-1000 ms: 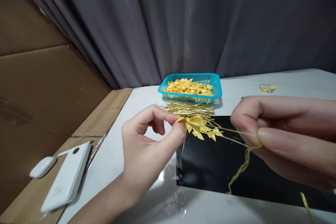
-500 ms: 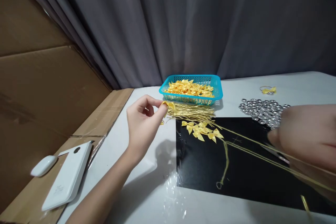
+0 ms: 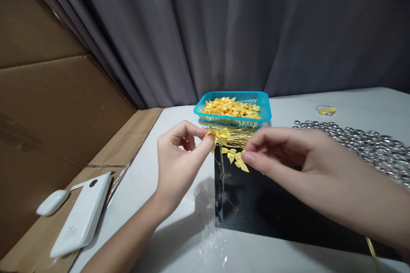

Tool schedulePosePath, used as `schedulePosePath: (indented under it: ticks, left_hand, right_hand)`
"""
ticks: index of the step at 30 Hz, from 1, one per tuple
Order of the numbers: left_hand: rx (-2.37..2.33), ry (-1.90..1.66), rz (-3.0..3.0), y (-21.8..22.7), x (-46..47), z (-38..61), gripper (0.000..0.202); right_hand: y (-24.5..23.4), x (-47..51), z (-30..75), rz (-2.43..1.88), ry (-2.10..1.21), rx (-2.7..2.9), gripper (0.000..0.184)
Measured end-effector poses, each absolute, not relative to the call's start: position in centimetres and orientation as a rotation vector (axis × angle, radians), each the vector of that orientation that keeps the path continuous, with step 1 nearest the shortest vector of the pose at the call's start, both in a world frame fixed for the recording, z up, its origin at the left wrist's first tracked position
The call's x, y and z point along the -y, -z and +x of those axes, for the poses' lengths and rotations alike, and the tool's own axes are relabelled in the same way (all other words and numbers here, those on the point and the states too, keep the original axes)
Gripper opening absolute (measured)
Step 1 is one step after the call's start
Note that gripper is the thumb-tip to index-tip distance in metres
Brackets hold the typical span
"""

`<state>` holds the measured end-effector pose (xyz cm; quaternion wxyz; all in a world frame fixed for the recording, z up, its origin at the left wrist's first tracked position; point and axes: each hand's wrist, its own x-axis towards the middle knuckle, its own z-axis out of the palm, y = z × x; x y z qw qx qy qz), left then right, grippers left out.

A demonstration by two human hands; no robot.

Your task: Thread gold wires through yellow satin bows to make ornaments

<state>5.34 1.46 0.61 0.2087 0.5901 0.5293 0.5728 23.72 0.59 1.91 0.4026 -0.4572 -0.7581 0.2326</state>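
My left hand is closed, pinching a yellow satin ribbon bow between thumb and forefinger. Below the bow hangs a thin thread, loosely curled at its lower end. My right hand is closed too, thumb against forefinger, a short way right of the bow; whatever sits between those fingertips is too small or hidden to make out. Several loose yellow bows lie on the black mat under the hands, partly covered by my right fingers. Gold wire strands lie behind them.
A blue plastic basket full of yellow bows stands at the back. Silver oval beads spread on the right, with a ring with a bow beyond. A white power bank and white earbud case rest on cardboard at left.
My right hand has come left from the right side to beside the bow. The long strands stretched across the mat have left view there. My left hand has shifted slightly right, still pinching the bow.
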Motion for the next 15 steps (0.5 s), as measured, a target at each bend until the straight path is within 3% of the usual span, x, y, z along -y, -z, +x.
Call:
schedulePosePath:
  ticks: [7,15]
  left_hand:
    - [-1.448,-1.567,1.649,-1.0,-0.2,6.2,0.01]
    - [-1.441,-1.582,1.702,-1.2,0.8,6.5,0.009]
  right_hand:
    - [-0.6,0.5,20.9,-1.133,-0.482,1.788,0.012]
    - [-0.8,0.4,21.1,-1.051,-0.692,1.744,0.015]
